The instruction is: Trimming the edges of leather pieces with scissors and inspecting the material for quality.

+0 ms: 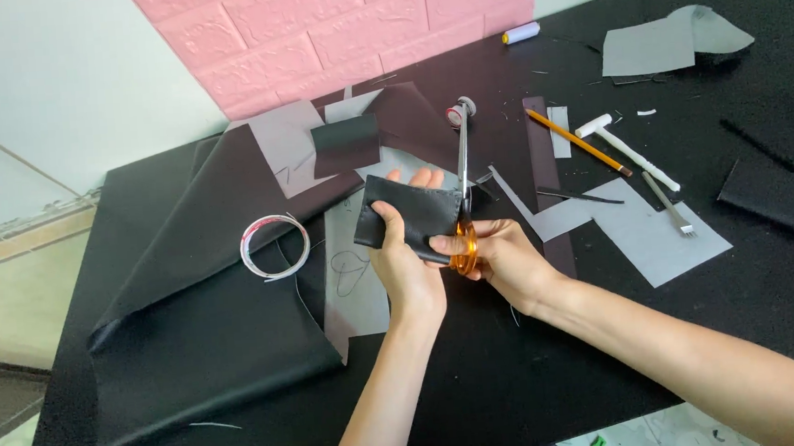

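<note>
The left hand (406, 264) is pinching a small black piece of fabric (412, 214), thumb on the near face and fingertips showing above its far edge. Just at its three o'clock, the right hand (495, 258) is gripping the orange handles of a pair of scissors (462, 186), fingers closed through the loops; the blades are pointing toward twelve o'clock along the piece's right edge, and whether they are parted I cannot tell.

At nine o'clock from the hands, a loop of measuring tape (274, 246) is lying on a large sheet of dark fabric (204, 330) that is draping over the black table (482, 375). At three o'clock, grey offcuts (659, 237) are lying flat with a small pronged tool (669, 204) resting on them.

Farther off, toward one o'clock, a pencil (580, 142) and a white mallet (627, 149) are lying side by side. At the far edge, a spool of thread (521, 33) is lying by the pink brick-patterned wall (327, 23).
</note>
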